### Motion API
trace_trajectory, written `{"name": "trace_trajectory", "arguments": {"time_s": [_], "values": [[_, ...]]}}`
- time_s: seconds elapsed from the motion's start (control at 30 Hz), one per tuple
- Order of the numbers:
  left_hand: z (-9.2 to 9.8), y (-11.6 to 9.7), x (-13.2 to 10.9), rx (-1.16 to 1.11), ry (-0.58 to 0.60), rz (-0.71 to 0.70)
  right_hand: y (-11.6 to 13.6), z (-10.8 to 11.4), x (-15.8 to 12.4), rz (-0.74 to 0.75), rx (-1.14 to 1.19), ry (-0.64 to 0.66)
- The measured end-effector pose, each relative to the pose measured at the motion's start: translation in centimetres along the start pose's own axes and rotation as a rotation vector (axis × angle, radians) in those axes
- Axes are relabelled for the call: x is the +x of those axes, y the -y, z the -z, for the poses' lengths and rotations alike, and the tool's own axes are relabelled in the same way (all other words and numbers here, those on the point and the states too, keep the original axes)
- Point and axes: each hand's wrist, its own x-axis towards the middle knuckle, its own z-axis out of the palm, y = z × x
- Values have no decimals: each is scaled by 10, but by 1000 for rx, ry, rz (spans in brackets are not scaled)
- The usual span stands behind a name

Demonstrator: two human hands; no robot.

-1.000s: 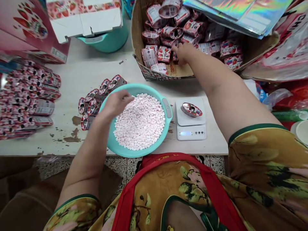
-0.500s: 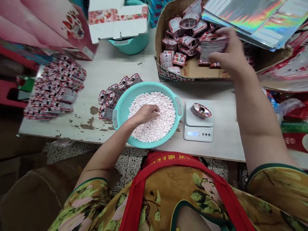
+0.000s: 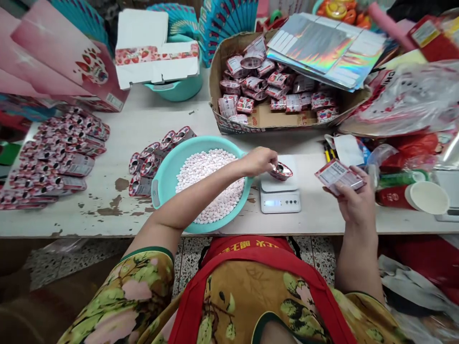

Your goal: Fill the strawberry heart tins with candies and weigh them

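Note:
My left hand (image 3: 258, 161) is closed in a pinch at the opening of a small red-printed container (image 3: 280, 171), which rests on the white digital scale (image 3: 280, 200). What its fingertips hold is too small to make out. My left forearm crosses a turquoise basin (image 3: 163, 167) of small pale pink candies (image 3: 211, 167). On the right, above the table, my right hand (image 3: 353, 196) grips a flat packet (image 3: 339, 176) with red edges and a printed label, thumb on top.
Similar containers (image 3: 145, 165) stand left of the basin, with a larger group (image 3: 60, 157) at the far left. A cardboard box (image 3: 265, 123) of packets lies behind the scale, partly under shiny sheets (image 3: 322, 48). A paper cup (image 3: 398, 198) lies at the right.
My left hand has moved right, from the candies to the container on the scale. My right hand has come from the box toward me with a packet. The view has shifted.

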Motion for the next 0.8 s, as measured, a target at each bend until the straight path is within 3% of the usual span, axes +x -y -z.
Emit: {"name": "trace_trajectory", "arguments": {"time_s": [0.07,0.17,0.27,0.37,0.5,0.67,0.73,0.8], "values": [[-12,-12,22,238,57,-51,-8,12,-11,-46,-22,1],[-24,-18,34,402,79,-99,-14,26,-19,-60,-29,-26],[-24,-20,31,378,60,-109,-13,31,-19,-75,9,-78],[-14,-16,22,165,-49,-105,-8,29,-17,-95,54,-97],[4,6,-6,-73,-255,-43,-8,26,-15,-85,97,-69],[15,61,-71,-86,-440,156,-18,29,-16,-118,104,-60],[11,82,-94,29,-404,292,-21,29,-17,-125,103,-59],[2,96,-110,126,-251,396,-23,29,-17,-123,107,-50]]}}
